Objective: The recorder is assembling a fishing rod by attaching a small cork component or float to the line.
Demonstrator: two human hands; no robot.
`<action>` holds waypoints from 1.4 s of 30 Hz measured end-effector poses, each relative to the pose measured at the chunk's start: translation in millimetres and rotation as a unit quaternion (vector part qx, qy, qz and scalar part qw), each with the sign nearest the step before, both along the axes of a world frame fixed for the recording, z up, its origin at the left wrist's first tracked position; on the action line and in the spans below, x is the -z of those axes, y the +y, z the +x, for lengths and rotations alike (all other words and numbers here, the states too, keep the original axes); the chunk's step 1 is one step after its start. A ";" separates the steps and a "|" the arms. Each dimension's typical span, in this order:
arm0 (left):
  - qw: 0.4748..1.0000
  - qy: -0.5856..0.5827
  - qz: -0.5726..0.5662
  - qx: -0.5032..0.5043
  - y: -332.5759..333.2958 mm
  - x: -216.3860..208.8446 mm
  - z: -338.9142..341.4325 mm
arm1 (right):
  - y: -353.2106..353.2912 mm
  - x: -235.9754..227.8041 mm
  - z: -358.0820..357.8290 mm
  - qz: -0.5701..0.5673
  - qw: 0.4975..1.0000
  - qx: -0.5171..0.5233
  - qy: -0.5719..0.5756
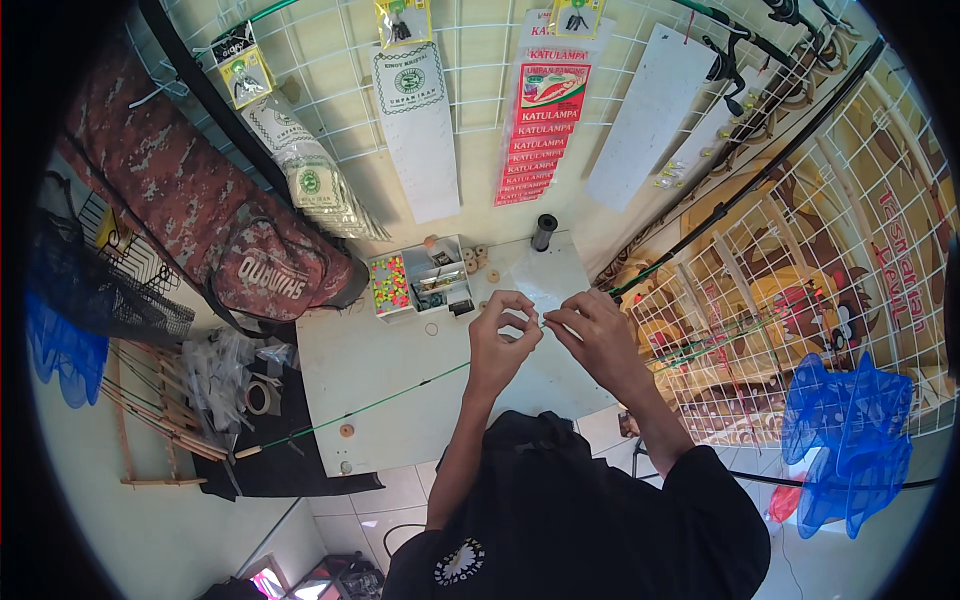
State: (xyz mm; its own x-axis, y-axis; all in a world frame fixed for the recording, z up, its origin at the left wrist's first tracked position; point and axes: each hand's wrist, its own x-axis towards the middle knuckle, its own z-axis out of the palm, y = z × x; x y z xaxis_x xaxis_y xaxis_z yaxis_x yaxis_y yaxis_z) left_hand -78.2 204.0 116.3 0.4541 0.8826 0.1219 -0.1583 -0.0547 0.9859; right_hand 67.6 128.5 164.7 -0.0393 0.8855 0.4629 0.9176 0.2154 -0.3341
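Note:
Above the white table (pixel 400 445), my left hand (pixel 503 343) and my right hand (pixel 592 332) almost meet at the fingertips. Thumb and forefinger of each are pinched together. Whatever lies between them is too small to make out. A thin green fishing rod (pixel 375 402) with dark bands slants over the table, from a pale handle end at the lower left up to my left wrist, where my arm hides it. Just beyond my fingers lies a clear plastic bag (pixel 535 275).
A white compartment box (pixel 398 316) holds bright beads (pixel 390 283) and small tackle. Round wooden discs (pixel 347 431) lie about. A black cylinder (pixel 545 232) stands at the back. Left is a camouflage rod bag (pixel 200 190); right are a wire grid (pixel 850 200) and blue nets (pixel 850 440).

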 end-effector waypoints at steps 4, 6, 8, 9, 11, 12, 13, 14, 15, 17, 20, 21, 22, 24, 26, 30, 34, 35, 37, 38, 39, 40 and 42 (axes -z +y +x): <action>1.000 0.007 0.000 0.000 0.4 1.4 -0.4 | 3.5 1.3 -1.9 0.012 1.000 -0.008 -0.022; 1.000 0.004 -0.014 0.005 0.2 -1.5 -1.5 | 4.6 3.2 -2.1 0.020 1.000 -0.008 -0.023; 1.000 0.000 -0.028 0.010 1.2 -3.3 -2.4 | 4.7 4.3 -1.9 0.027 0.999 -0.007 -0.025; 0.999 0.006 -0.035 0.027 3.0 -3.9 -3.4 | 4.6 4.2 -1.9 0.030 0.999 -0.006 -0.023; 0.998 0.021 -0.029 0.044 4.6 -5.7 -3.4 | 4.0 5.5 -1.1 0.038 0.999 -0.003 -0.022; 0.998 0.021 -0.028 0.046 4.6 -4.2 -2.9 | 3.4 5.4 -0.7 0.038 0.999 0.000 -0.022; 0.998 0.024 -0.025 0.047 5.1 -1.3 -3.1 | 3.8 5.6 -0.9 0.035 0.999 0.000 -0.018; 0.998 0.026 -0.021 0.048 5.4 -0.3 -3.6 | 4.1 5.6 -1.1 0.033 0.999 0.000 -0.015; 0.998 0.027 -0.020 0.048 5.4 -1.2 -4.4 | 4.3 5.6 -1.4 0.034 0.999 0.000 -0.014; 0.998 0.023 -0.016 0.063 5.7 -4.7 -4.6 | 4.2 5.5 -0.8 0.027 1.000 0.001 0.001; 0.998 0.016 -0.011 0.066 6.1 -3.1 -5.7 | 4.4 5.3 -1.2 0.025 1.000 0.000 0.009; 0.998 0.017 -0.010 0.066 6.6 -1.7 -5.5 | 4.9 5.8 -1.0 0.026 1.000 0.001 0.010; 0.998 0.019 -0.005 0.055 6.2 -0.5 -4.7 | 4.5 5.8 -0.6 0.025 1.000 0.001 0.005; 0.999 0.021 0.000 0.045 5.2 -1.3 -4.4 | 3.6 4.7 -0.3 0.024 1.000 0.002 0.000; 0.998 0.063 0.003 0.023 4.7 -5.1 -4.3 | 3.3 2.4 0.6 0.018 1.000 -0.007 0.003; 0.989 0.110 0.094 -0.036 4.1 -11.3 -4.6 | -2.2 -2.1 3.2 0.006 1.000 -0.007 0.017; 0.933 0.191 0.282 -0.121 6.7 -13.0 -5.4 | -7.2 0.3 10.2 -0.006 1.000 0.015 0.009; 0.937 0.213 0.248 -0.123 4.7 -15.9 -3.9 | -7.8 0.8 11.6 -0.017 1.000 0.016 0.001; 0.975 0.144 0.137 -0.103 0.8 -16.6 3.0 | -9.0 -3.6 10.6 -0.034 0.999 0.013 -0.007; 0.994 0.074 0.023 -0.082 -0.8 -17.4 5.4 | -9.6 -6.3 9.5 -0.052 0.999 0.009 -0.013; 0.997 0.048 -0.030 -0.062 -1.5 -20.3 6.2 | -9.4 -8.3 8.5 -0.050 0.999 0.008 -0.013; 0.997 0.047 -0.030 -0.060 -2.6 -18.7 9.3 | -8.7 -9.7 8.6 -0.055 0.998 -0.006 -0.034; 0.993 -0.030 -0.103 -0.051 -4.6 -12.8 16.0 | -6.8 -10.2 10.3 -0.061 0.996 -0.019 -0.055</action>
State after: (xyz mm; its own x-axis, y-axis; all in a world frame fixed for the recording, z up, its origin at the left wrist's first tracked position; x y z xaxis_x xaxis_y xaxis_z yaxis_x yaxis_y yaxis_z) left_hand -62.2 199.4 129.1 0.3580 0.9328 -0.0416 -0.2206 0.1278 0.9669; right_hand 77.9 121.7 174.9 -0.1187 0.9317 0.3434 0.9418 0.2151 -0.2582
